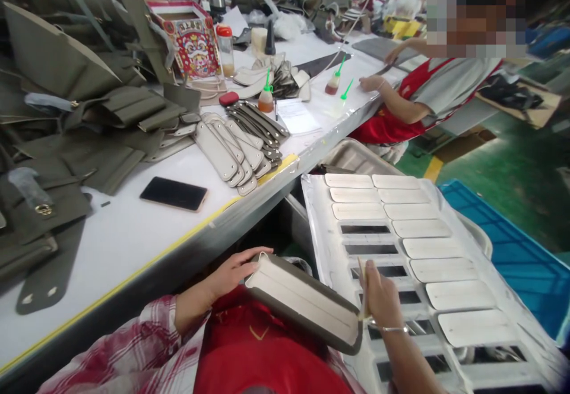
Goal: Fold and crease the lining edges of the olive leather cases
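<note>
Above my lap lies a boxy olive bag piece (320,296) with a pale long panel facing up, slanting down to the right. My left hand (234,272) grips its upper left end, with the fingers at the corner. My right hand (382,294) is closed around a thin pale stick (364,302). The stick's lower tip is at the right end of the pale panel. Whether that tip carries anything is too small to tell. Beside my right hand is a white slotted rack (327,245) bearing pale rounded panels (434,270).
On the white table (129,233) at left are a phone (173,194), stacked pale straps (222,150), olive bag pieces (116,138) and a green-tipped bottle (266,100). A co-worker in a red apron (392,123) works farther along. A blue bin (503,245) stands right of the rack.
</note>
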Demonstrator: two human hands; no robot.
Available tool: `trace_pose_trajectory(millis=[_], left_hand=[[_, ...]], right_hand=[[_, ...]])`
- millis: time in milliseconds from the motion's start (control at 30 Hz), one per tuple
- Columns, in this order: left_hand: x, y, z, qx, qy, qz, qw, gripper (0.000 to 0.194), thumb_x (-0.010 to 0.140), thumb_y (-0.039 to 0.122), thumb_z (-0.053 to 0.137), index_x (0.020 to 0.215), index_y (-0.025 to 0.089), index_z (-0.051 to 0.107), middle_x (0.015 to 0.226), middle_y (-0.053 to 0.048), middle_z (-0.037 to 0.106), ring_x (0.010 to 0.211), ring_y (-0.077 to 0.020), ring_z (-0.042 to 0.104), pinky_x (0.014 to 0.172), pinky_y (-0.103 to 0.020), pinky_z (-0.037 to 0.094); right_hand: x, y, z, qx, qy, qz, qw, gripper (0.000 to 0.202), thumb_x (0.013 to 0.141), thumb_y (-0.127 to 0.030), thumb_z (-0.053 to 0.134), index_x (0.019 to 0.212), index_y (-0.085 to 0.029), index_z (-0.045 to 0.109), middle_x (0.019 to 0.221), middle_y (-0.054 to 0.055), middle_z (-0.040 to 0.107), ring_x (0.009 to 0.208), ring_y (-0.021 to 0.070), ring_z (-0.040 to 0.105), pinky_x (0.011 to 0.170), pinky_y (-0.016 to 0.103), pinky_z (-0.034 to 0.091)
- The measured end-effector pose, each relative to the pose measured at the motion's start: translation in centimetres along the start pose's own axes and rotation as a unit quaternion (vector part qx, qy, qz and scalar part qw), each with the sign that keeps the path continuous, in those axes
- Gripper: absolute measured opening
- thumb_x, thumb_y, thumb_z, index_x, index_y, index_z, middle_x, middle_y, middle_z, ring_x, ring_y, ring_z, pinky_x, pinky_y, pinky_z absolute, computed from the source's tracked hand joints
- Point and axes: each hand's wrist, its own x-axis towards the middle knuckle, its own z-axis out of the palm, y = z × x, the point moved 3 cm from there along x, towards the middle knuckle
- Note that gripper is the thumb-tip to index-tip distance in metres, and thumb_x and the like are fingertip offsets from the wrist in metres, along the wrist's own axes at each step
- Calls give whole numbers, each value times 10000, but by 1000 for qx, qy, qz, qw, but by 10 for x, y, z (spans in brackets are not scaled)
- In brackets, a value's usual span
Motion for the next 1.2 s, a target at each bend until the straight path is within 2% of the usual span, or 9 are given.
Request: trace_pose_trajectory(millis=[100, 200, 300, 400, 533, 633, 833, 967, 1200], left_hand=[[3, -4, 4, -54, 13, 13, 998, 406, 817, 314, 509, 1203, 188, 513, 1229, -78, 538, 1096, -247, 494, 937, -357, 354], [6, -11, 7, -176, 18, 23, 984, 488, 778, 248, 560, 1245, 215, 424, 1290, -101, 482, 1124, -248, 479, 921, -364, 370], [7, -16, 8, -240, 29, 28, 970, 607, 745, 203, 597, 1289, 223, 329, 1273, -120, 489, 1115, -237, 486, 900, -348, 381], [8, -17, 7, -243, 32, 7, 969, 692, 737, 224, 605, 1338, 219, 262, 1243, -118, 509, 1083, -237, 507, 882, -337, 391], [7, -13, 6, -209, 38, -22, 977, 704, 719, 268, 614, 1341, 226, 287, 1247, -73, 506, 1118, -249, 482, 920, -339, 374], [6, -11, 4, -173, 49, -24, 983, 639, 702, 275, 619, 1289, 216, 374, 1242, -47, 503, 1138, -242, 458, 946, -327, 357], [1, -20, 0, -145, 47, -75, 985, 564, 719, 305, 617, 1233, 155, 439, 1112, -76, 580, 1021, -248, 530, 880, -340, 401], [-2, -19, -1, -116, 48, -89, 988, 510, 724, 314, 628, 1189, 150, 500, 1139, -72, 579, 1063, -257, 510, 928, -348, 373], [-2, -13, 0, -170, 12, -102, 980, 512, 721, 330, 600, 1183, 120, 527, 1063, -98, 625, 999, -275, 564, 873, -386, 421]], right_hand=[[21, -58, -2, -130, -15, -168, 977, 592, 908, -479, 156, 526, -186, 499, 556, 89, 576, 514, 175, 516, 513, 284, 340], [33, -127, 18, -251, -34, -356, 899, 594, 919, -458, 188, 677, -150, 634, 662, 121, 632, 629, 198, 571, 598, 299, 359], [38, -179, 48, -300, -61, -455, 836, 599, 923, -460, 212, 731, -136, 678, 729, 122, 668, 714, 211, 597, 660, 316, 356], [34, -209, 72, -305, -114, -543, 774, 591, 919, -477, 234, 762, -143, 696, 764, 102, 683, 755, 217, 602, 686, 324, 350], [27, -221, 86, -292, -149, -616, 716, 629, 917, -497, 196, 764, -157, 702, 774, 88, 689, 754, 232, 607, 677, 349, 347], [23, -224, 91, -284, -163, -637, 698, 628, 913, -510, 190, 769, -173, 700, 780, 75, 690, 773, 235, 609, 689, 363, 346], [15, -236, 95, -291, -210, -654, 666, 621, 911, -523, 179, 797, -202, 697, 805, 58, 695, 793, 220, 607, 719, 370, 355], [11, -238, 94, -299, -233, -656, 653, 624, 908, -529, 182, 799, -199, 700, 821, 57, 696, 796, 234, 611, 710, 370, 370], [12, -233, 95, -290, -226, -650, 666, 590, 917, -479, 197, 796, -198, 701, 824, 62, 697, 806, 232, 617, 719, 359, 374]])
